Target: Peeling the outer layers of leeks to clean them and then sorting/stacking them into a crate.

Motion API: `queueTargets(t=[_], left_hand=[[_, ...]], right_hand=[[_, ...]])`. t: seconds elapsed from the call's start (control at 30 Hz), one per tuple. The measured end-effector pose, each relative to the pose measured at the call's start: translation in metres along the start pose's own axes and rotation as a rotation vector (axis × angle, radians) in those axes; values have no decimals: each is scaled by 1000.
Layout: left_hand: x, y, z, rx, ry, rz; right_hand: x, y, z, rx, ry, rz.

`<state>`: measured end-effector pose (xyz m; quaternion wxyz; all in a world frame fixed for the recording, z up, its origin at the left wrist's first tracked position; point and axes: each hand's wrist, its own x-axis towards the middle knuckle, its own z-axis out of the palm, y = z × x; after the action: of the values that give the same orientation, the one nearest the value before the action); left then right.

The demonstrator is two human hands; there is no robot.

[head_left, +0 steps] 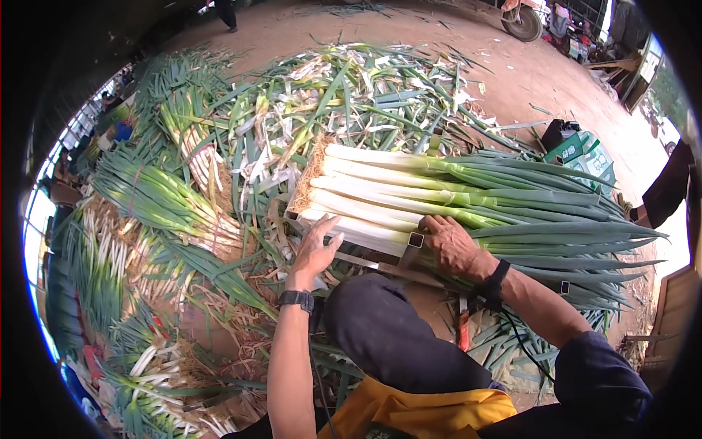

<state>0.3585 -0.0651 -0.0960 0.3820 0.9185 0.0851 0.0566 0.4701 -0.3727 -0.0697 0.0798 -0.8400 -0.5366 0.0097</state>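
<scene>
A row of large green onions lies side by side across a metal frame in front of me. Their white, rooted ends point left and the long green leaves fan out to the right. My left hand rests at the near white stalks close to the roots, thumb and fingers apart. Farther right, my right hand is curled over the near edge of the row, where white turns green, beside an upright of the frame. Its fingertips are partly hidden among the stalks.
Tied bundles of green onions lie at the left, with loose ones below. Stripped leaves are heaped behind the frame. A green and white box stands at the back right. A red-handled tool sits near my knee.
</scene>
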Motion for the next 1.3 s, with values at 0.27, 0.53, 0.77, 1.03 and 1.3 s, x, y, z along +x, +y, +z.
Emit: queueTargets(t=[0.27,0.53,0.77,1.03,1.3], left_hand=[[16,-22,47,155,-73,4],[14,-12,55,192,14,10],[11,-19,48,167,-11,-44],[23,-11,54,159,15,-30],[13,-10,62,182,32,-72]], right_hand=[[-9,-4,14,-6,14,47],[-29,2,4,208,43,17],[-80,25,-76,184,-136,44],[-87,42,-58,174,-92,-137],[-94,48,-53,173,-106,-199]])
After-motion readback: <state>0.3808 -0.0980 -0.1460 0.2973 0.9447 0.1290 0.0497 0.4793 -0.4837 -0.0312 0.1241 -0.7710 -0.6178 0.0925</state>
